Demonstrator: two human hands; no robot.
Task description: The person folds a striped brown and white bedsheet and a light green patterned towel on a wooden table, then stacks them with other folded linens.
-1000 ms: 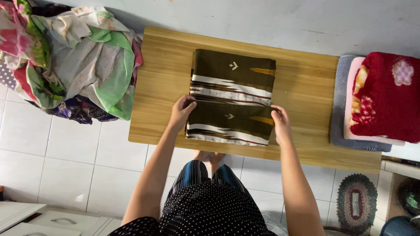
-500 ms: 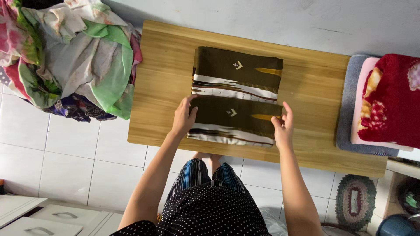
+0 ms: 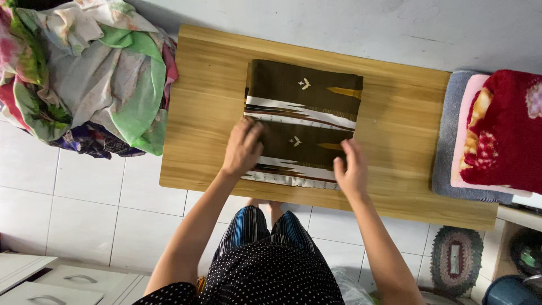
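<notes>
At the far left, a loose heap of crumpled cloths in green, pink floral and pale grey [image 3: 90, 73] spills over a stand beside the wall, its edge just meeting the left end of the light wooden tabletop [image 3: 197, 113]. None of that heap looks folded, so I judge a good deal of laundry is left to do.

On the middle of the tabletop lies the dark brown cloth with white and rust stripes and small bird motifs [image 3: 305, 96], already folded into a neat rectangle of several layers. Its near half has been doubled into a smaller panel that lies toward the person, and the far half lies flat beyond it.

The left hand [image 3: 244, 148] rests flat on the left part of the near panel, fingers spread and pressing down on the fabric rather than pinching it. The right hand [image 3: 350, 168] lies on the near right corner of the same cloth, fingers loosely open and palm down, gripping nothing that I can see. Both hands are blurred, so finer finger detail cannot be told. To my eye this cloth is nearly finished: the folds are made and it is only being flattened.

At the right, just off the tabletop's end, sits a tidy stack of folded towels, red fleece over pink over grey-blue [image 3: 497, 130], which appears to be completed work.
</notes>
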